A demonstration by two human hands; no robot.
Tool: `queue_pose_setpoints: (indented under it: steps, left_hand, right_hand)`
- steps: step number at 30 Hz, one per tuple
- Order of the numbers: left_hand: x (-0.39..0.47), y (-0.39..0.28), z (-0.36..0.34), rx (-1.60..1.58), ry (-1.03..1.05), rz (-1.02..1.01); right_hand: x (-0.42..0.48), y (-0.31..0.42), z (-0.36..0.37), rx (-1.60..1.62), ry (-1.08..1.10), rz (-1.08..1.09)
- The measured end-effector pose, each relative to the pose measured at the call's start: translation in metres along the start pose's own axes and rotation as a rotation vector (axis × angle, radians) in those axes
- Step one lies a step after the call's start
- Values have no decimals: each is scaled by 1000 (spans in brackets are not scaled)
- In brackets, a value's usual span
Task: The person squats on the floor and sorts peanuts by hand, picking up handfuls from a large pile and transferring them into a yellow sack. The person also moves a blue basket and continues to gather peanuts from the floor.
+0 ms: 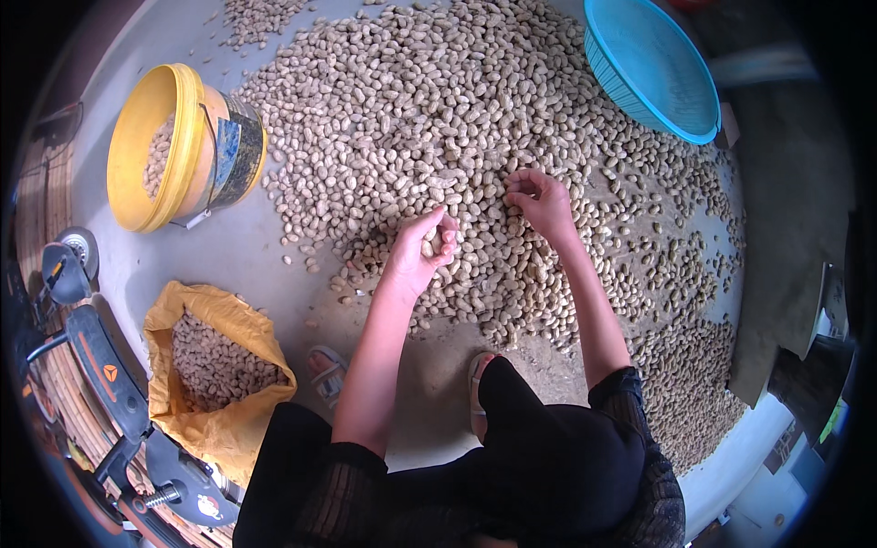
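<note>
Unshelled peanuts (411,103) lie in a wide heap over the floor before me. My left hand (419,248) is curled around a few peanuts (430,240), which show between its thumb and fingers. To its right, my right hand (542,203) reaches down to the heap's surface, thumb and index finger bent close together. Whether a peanut sits between those fingertips I cannot make out.
A yellow bucket (188,151) with peanuts inside leans at upper left. Below it, an orange-yellow woven sack (161,370) stands open, holding peanuts. A blue plastic basket (651,68) rests at upper right. A scooter-like vehicle (113,373) lines the left edge.
</note>
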State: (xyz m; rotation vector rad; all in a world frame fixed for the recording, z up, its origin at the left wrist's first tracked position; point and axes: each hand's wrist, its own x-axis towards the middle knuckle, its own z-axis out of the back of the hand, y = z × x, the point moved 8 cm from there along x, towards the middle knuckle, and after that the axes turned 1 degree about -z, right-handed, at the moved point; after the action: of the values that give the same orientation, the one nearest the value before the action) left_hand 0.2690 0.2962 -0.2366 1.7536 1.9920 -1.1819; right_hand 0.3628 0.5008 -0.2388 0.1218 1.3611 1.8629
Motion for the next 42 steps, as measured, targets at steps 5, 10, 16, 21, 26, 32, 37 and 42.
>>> queue_pose_setpoints:
  steps: [5,10,16,21,26,32,37,42]
  left_hand:
    - [3,2,-3,7,-21,-9]
    - [5,9,3,24,34,25]
    - [3,12,6,30,3,30]
    - [0,16,2,35,-26,37]
    - [-1,25,-8,144,-39,90]
    - [-2,37,-1,26,-32,108]
    - [-8,21,15,23,53,45]
    - [-10,5,37,-140,-26,25]
  right_hand:
    - [-10,5,5,-73,-76,130]
    - [-21,35,-8,-473,-195,299]
    - [-22,28,-10,-276,-134,198]
    - [-37,3,-8,541,62,-22]
    - [-55,1,-12,684,66,1]
    - [-72,45,-27,112,67,154]
    - [-49,81,-27,-356,-220,663]
    - [-30,82,-64,-424,-134,698]
